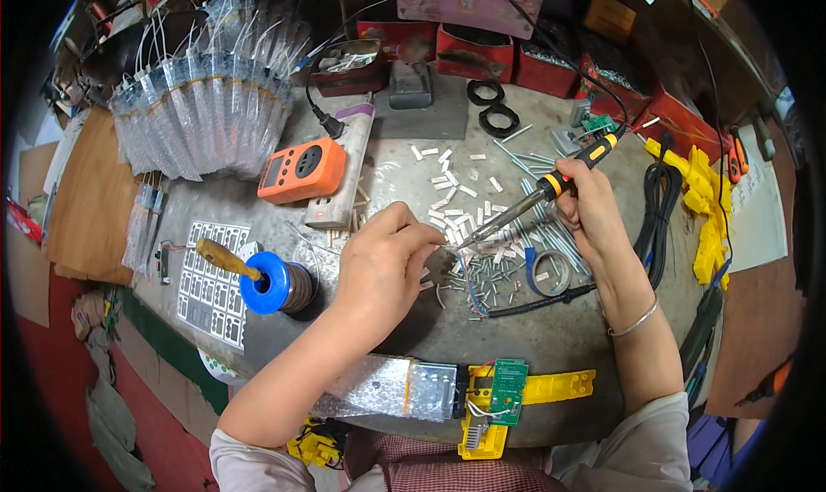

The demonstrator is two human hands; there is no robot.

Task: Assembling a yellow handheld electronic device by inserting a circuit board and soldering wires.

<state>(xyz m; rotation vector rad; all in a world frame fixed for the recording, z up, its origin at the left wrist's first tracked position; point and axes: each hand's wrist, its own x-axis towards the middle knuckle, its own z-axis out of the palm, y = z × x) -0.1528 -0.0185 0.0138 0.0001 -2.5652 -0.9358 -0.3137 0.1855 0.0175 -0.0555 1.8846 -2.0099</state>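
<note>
My right hand [592, 208] is closed round the black and yellow handle of a soldering iron [516, 210]. Its metal shaft slants down to the left, and the tip is close to the fingertips of my left hand [379, 272]. That hand is pinched; what lies between its fingers is too small to make out. Thin wires hang just beside the tip and run down toward a black cable [542, 303]. Beneath lie several small white blocks [469, 191] and short metal pins [490, 277]. At the near edge, a green circuit board [509, 390] rests on a yellow plastic casing [551, 387].
A blue solder spool [265, 296] with a wooden-handled tool stands left, near an orange socket meter [303, 172]. Bubble-wrapped packs [202, 113] are stacked far left. Red bins [473, 55] line the back. Black cable [656, 216] and yellow casings [704, 191] lie right.
</note>
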